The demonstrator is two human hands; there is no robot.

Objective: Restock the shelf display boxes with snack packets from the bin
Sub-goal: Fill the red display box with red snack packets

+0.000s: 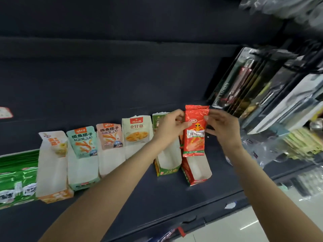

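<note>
My left hand (pixel 172 125) and right hand (pixel 221 127) each pinch one side edge of the red snack packet (pixel 195 131), held upright above the red display box (pixel 196 169).

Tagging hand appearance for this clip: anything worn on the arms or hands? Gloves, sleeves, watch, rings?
Nothing worn that shows. The left hand and right hand are bare, without gloves. Both forearms are uncovered from the wrist down to the frame edge, so no sleeve shows. No watch, band or ring is visible on either side. Nails look short and unpainted, though the frame is soft there.
</note>
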